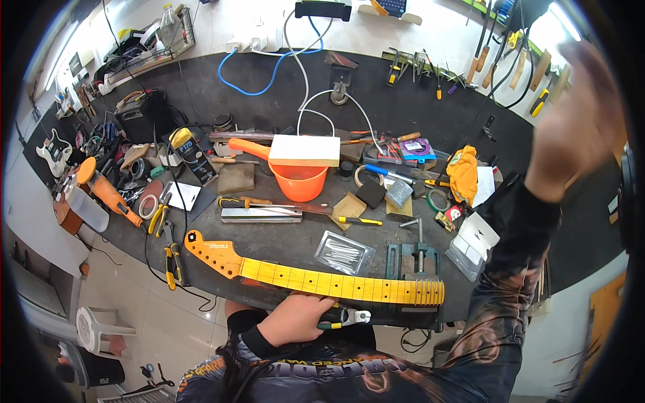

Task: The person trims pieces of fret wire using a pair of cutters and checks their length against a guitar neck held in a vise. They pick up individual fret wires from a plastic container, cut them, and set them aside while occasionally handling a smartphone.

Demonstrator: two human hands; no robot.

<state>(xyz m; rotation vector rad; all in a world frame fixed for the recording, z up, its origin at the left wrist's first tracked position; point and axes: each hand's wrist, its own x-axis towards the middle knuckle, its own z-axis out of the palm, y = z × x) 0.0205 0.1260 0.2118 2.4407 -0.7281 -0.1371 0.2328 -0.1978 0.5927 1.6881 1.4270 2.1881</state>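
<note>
Gripping the pliers point(355, 317) near the bench's point(282, 240) near edge, the left hand point(299, 319) is wrapped around their handles, just nearer than the yellow guitar neck point(342, 283). That neck stretches left to right, its headstock point(213, 255) at the left. The right hand point(574, 124) is raised at the right, blurred; whether it holds anything cannot be told. Beyond the neck, 1 clear tray point(367, 254) of metal strips point(339, 255) sits left of the vise point(421, 258).
</note>
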